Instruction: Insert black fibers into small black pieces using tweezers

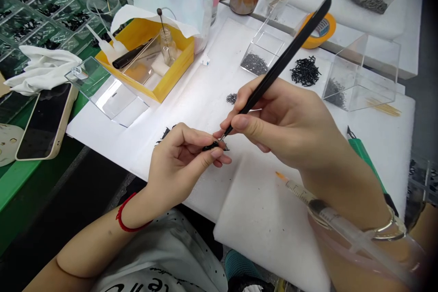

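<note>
Seen from above, my left hand sits at the centre of the view, its grip pressed together with thumb and forefinger pinching a small black part just above the white foam pad that covers the counter. My right hand, at three o'clock from the left, has its grip closed around a long black tool, held like a pen. The shaft slants up toward one o'clock and the fine metal tip touches the part, though I cannot tell exactly where. A pile of black parts lies at one o'clock beside a clear acrylic box. A yellow tray holding a small glass vial is at eleven o'clock, and a phone is well apart at nine o'clock. A syringe rests near my right wrist at four o'clock. As I judge it, the part is tiny and held only at my fingertips, so too much pressure from the tip could flick it loose onto the foam or off the counter edge. My right forearm could also nudge the syringe.
</note>
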Tool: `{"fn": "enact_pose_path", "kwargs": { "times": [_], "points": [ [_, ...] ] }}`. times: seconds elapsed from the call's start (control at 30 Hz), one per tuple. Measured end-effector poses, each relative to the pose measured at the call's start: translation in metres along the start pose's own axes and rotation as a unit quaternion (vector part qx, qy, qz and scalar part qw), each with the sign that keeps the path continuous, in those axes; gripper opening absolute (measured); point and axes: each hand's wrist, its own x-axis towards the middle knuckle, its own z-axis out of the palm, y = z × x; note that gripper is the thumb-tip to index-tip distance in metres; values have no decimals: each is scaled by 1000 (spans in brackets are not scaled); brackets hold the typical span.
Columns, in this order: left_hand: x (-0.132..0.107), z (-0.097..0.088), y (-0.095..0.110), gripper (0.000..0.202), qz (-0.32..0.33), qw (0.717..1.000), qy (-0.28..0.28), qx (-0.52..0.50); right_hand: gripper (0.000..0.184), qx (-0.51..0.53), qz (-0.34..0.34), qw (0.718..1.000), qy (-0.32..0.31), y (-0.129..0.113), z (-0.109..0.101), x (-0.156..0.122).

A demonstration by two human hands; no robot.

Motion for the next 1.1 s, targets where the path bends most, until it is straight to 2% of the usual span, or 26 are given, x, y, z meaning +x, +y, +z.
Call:
{"fn": "enact_pose_path", "kwargs": {
  "times": [0.53, 1.1],
  "points": [
    [2, 0, -4, 23, 34, 999, -10, -26, 12, 37, -47, 998, -21, 5, 1, 5],
    [3, 0, -4, 22, 39, 999, -6, -11, 13, 33, -24, 999, -30, 4, 0, 4]
  ]
}}
